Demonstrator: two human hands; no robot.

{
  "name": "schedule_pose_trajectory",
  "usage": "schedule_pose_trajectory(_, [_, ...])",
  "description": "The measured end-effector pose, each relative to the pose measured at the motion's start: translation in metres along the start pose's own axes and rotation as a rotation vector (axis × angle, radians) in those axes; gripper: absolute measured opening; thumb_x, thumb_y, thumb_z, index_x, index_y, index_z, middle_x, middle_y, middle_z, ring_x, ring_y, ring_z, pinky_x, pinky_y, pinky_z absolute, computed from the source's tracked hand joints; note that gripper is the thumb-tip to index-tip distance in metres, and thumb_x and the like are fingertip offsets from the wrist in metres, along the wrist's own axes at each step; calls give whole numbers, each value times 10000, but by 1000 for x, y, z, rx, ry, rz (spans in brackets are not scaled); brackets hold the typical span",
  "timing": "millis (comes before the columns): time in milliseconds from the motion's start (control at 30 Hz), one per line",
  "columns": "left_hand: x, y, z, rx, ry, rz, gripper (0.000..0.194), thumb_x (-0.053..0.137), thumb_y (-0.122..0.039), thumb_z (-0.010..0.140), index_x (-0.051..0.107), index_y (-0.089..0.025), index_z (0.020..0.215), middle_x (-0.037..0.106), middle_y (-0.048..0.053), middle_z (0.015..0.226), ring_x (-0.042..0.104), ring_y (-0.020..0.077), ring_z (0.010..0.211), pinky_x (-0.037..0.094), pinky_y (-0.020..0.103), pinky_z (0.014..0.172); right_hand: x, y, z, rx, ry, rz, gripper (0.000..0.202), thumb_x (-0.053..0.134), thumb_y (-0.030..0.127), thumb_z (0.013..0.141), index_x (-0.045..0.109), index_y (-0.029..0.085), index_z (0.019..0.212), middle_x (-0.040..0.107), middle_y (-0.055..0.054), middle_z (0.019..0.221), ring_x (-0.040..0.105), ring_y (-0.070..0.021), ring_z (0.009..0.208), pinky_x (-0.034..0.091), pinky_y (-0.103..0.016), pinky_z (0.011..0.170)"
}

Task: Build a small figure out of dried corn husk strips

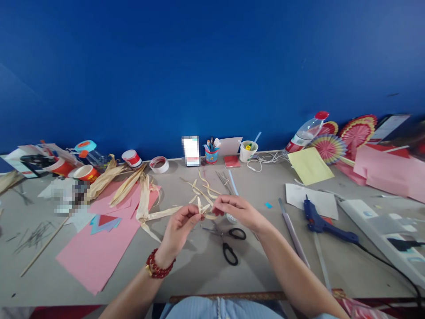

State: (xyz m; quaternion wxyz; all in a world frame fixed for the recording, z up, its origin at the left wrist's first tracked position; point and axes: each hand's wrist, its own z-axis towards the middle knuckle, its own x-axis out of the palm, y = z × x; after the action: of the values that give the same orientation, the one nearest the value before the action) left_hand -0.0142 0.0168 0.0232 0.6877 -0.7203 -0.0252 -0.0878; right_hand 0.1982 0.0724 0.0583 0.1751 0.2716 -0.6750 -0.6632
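Note:
My left hand (177, 228), with a red bead bracelet (160, 265) at the wrist, pinches a small flower-like piece of pale dried corn husk (203, 206) between thumb and fingertips. Just to its right, my right hand (241, 212) has its fingers curled together at the flower's edge. A husk strip runs from the flower toward those fingers; their tips are partly hidden. Below both hands, black-handled scissors (229, 254) lie on the table. Loose husk strips (207, 188) are spread beyond the hands, and a longer torn husk (143, 199) lies to the left.
On the right are a blue glue gun (327, 226), a power strip (375, 235) and a yellow paper (310, 165). Pink paper sheets (99, 257) cover the left. A tape roll (159, 165), a phone (191, 151) and a pen cup (211, 155) stand along the blue wall.

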Motion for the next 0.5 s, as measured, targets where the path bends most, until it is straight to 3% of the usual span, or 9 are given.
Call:
schedule_pose_trajectory(200, [4, -5, 1, 14, 23, 86, 153, 679, -323, 849, 667, -173, 828, 629, 24, 815, 547, 152, 777, 411, 244, 715, 7, -4, -2, -50, -11, -160, 121, 698, 282, 771, 665, 166, 768, 598, 8, 728, 478, -119, 657, 392, -245, 641])
schedule_pose_trajectory(333, [6, -3, 1, 28, -22, 23, 150, 670, -326, 855, 659, -177, 836, 646, 30, 837, 559, 159, 794, 417, 257, 741, 13, -13, 0, 32, -66, 68, 210, 735, 346, 747, 655, 152, 745, 559, 19, 667, 455, -108, 616, 360, -243, 597])
schedule_pose_trajectory(500, [7, 7, 3, 40, -69, -139, 133, 667, -298, 862, 644, -177, 810, 632, 23, 805, 555, 150, 797, 428, 267, 776, 21, -22, -2, 43, -230, 335, 280, 820, 399, 681, 672, 165, 725, 558, 12, 728, 474, -106, 644, 370, -241, 613])
